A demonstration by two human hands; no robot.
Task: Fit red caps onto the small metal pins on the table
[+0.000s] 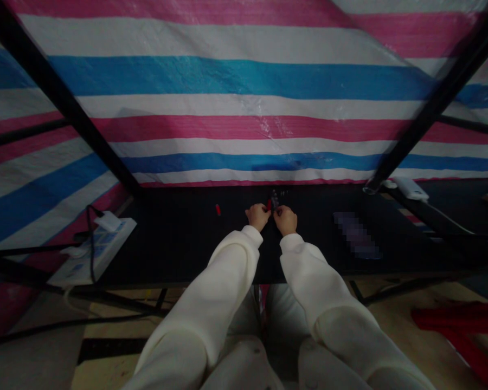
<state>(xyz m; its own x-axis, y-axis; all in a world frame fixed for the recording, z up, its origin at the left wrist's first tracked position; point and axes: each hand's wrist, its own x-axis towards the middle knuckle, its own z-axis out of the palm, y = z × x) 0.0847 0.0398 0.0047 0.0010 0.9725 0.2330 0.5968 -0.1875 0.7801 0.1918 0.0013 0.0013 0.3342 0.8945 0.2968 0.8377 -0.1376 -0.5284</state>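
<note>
Both my hands are close together near the far edge of the black table (187, 238). My left hand (259, 217) is closed, with a small red stick-shaped piece (269, 205) at its fingertips. Beside it my right hand (286, 220) has its fingers pinched together; what they hold, if anything, is too small and dark to name. Just beyond the fingertips sits a small cluster of greyish, shiny bits (275, 198). A similar red piece (218, 209) lies alone on the table to the left of my hands.
A white power strip (117, 238) with a plugged-in charger (108, 221) is at the left end. To the right lies a blurred-out phone-like slab (357, 234). Black frame poles (423, 114) flank the table, and striped sheeting (244, 76) hangs behind it. A white device (410, 188) trails a cable.
</note>
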